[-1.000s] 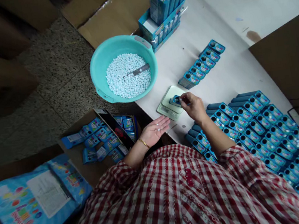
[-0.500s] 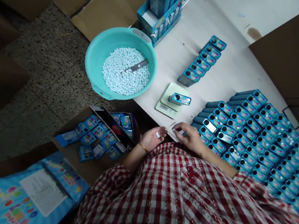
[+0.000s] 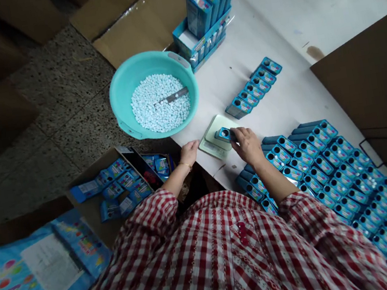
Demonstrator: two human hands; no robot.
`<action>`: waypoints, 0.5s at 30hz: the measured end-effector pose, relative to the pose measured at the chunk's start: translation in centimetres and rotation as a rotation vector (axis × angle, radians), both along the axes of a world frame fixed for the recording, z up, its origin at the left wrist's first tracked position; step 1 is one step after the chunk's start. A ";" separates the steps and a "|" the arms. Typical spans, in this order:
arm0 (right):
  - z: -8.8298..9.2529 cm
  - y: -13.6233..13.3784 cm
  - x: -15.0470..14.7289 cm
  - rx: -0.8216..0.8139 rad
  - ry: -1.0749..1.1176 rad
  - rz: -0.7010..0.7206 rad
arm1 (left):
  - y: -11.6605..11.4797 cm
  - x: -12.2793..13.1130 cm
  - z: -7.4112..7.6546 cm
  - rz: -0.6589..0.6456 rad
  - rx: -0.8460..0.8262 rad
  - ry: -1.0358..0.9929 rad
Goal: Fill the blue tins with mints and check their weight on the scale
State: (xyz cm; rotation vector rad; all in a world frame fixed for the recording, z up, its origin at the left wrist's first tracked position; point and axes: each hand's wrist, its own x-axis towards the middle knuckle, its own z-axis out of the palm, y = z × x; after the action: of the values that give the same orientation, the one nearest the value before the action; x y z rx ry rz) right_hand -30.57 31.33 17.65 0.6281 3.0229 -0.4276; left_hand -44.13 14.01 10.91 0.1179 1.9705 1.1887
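A small blue box (image 3: 223, 134) with a dark round hole in its top is on the pale green kitchen scale (image 3: 212, 149). My right hand (image 3: 248, 145) closes its fingers and thumb round the near end of this box. By the table edge, left of the scale, my left hand (image 3: 190, 153) is closed with its back turned up. Whatever is inside its fingers is hidden. Beyond it stands a turquoise basin (image 3: 117, 95) of small white pellets (image 3: 159, 104), with a grey metal scoop or blade (image 3: 178, 94) lying in them.
Several matching boxes (image 3: 253, 91) stand in a row behind the scale. A large block of them (image 3: 334, 176) covers the table's right side. A display carton (image 3: 186, 43) holds taller boxes at the back. An open carton of blue packs (image 3: 118, 181) is at the left.
My left hand, earlier palm up with white pellets, has closed, turned over and moved forward to the table edge. My right hand has reached forward and taken hold of the box on the scale.
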 end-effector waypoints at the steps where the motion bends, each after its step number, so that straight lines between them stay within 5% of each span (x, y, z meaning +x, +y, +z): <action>1: 0.0 0.1 -0.2 0.001 0.003 -0.013 | 1.5 -0.9 -0.8 -0.105 -0.040 0.126; 7: 0.8 2.4 -0.4 0.022 0.216 -0.162 | 7.9 -2.4 -2.2 -0.638 -0.235 0.427; 11: 0.4 4.3 -1.0 0.037 0.257 -0.246 | 6.9 0.3 -2.1 -0.793 -0.311 0.462; 15: -1.4 4.8 -2.0 0.019 0.194 -0.224 | 4.5 3.7 -2.7 -0.757 -0.255 0.356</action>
State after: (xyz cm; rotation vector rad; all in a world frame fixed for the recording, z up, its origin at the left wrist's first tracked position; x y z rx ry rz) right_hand -32.61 36.13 16.23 0.9882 3.1513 -0.4943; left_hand -40.46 18.53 8.23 0.9051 2.0596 0.4362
